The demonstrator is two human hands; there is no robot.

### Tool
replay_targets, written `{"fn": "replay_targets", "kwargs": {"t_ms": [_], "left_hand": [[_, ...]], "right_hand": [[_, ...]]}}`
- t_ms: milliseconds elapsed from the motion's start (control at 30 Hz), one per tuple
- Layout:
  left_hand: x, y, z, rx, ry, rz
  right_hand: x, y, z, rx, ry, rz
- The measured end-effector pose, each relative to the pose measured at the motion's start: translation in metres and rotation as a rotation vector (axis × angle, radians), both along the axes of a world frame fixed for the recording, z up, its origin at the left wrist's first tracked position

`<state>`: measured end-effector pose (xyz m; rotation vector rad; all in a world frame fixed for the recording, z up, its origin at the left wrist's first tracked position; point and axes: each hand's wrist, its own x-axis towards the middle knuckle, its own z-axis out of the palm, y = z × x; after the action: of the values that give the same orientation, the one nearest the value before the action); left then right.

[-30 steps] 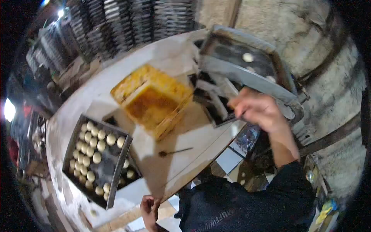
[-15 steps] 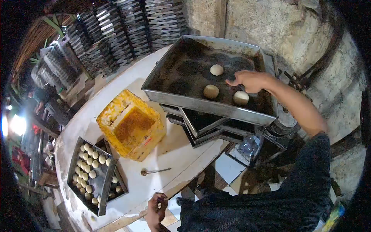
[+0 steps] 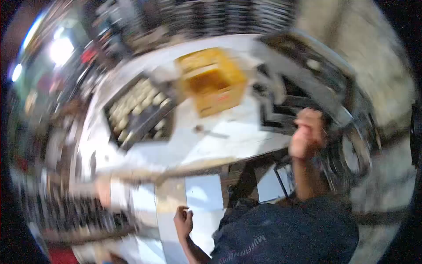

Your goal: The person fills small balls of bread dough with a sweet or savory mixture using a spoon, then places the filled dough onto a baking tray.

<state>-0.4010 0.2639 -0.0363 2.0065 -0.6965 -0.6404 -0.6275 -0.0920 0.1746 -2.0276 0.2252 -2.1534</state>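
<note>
My left hand (image 3: 183,222) hangs low over the tiled floor, its fingers curled in; whatever it may hold is hidden. Raised beside the front of the tray stack, my right hand (image 3: 307,134) is smeared by motion, so its fingers do not show clearly. Beyond it stands a large metal tray (image 3: 307,79), with one pale dough ball (image 3: 313,64) visible inside. Darker metal trays (image 3: 285,112) are stacked beneath. On the left of the table, a smaller tray (image 3: 149,125) carries many pale dough balls (image 3: 138,99).
A yellow, stained container (image 3: 220,99) stands mid-table on the white tabletop (image 3: 246,132). A small spoon-like tool (image 3: 211,132) lies in front of it. Woven stacks (image 3: 224,17) line the back, a rough wall (image 3: 378,57) the right. Light tiles (image 3: 204,191) cover the floor.
The view has swung left and blurred. My right hand has drawn back from over the dough balls in the large tray to in front of the stack. My left hand remains low and curled.
</note>
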Motion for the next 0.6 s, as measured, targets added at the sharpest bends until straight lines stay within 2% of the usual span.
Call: {"fn": "replay_targets", "kwargs": {"t_ms": [33, 67, 100, 167, 200, 267, 333, 367, 400, 433, 467, 500, 533, 600], "left_hand": [[-0.010, 0.032, -0.013, 0.180, -0.098, -0.001], [-0.025, 0.065, -0.021, 0.226, -0.069, 0.021], [-0.041, 0.102, -0.029, 0.248, 0.047, 0.032], [-0.073, 0.173, -0.021, 0.167, 0.143, 0.135], [-0.093, 0.215, -0.026, 0.075, 0.222, 0.280], [-0.142, 0.302, -0.044, -0.096, 0.189, 0.682], [-0.196, 0.376, -0.061, -0.093, 0.134, 1.152], [-0.223, 0.407, -0.059, -0.024, 0.155, 1.320], [-0.252, 0.435, -0.072, -0.039, 0.066, 1.449], [-0.278, 0.460, -0.070, -0.047, 0.085, 1.576], [-0.297, 0.484, -0.065, -0.170, 0.068, 1.665], [-0.314, 0.505, -0.065, -0.295, 0.038, 1.737], [-0.329, 0.526, -0.066, -0.307, 0.039, 1.822], [-0.348, 0.551, -0.059, -0.465, -0.140, 1.971]], "right_hand": [[0.031, 0.010, -0.058, 0.426, 0.169, -0.134], [0.085, 0.045, -0.070, 0.659, 0.320, 0.072], [0.121, 0.070, -0.123, 0.783, 0.586, 0.187], [0.179, 0.175, -0.175, 0.351, 0.807, 0.383], [0.191, 0.240, -0.192, 0.260, 0.939, 0.628], [0.195, 0.357, -0.225, 0.121, 1.273, 1.119], [0.203, 0.443, -0.283, -0.018, 1.606, 1.335], [0.208, 0.466, -0.338, 0.034, 1.773, 1.358], [0.211, 0.479, -0.395, 0.093, 1.947, 1.340], [0.213, 0.486, -0.431, 0.062, 2.190, 1.240], [0.233, 0.467, -0.507, -0.352, 2.444, 1.039], [0.212, 0.495, -0.466, -0.150, 2.666, 0.683], [0.209, 0.498, -0.456, -0.149, 2.729, 0.558], [0.230, 0.505, -0.441, -0.152, 2.750, 0.507]]}}
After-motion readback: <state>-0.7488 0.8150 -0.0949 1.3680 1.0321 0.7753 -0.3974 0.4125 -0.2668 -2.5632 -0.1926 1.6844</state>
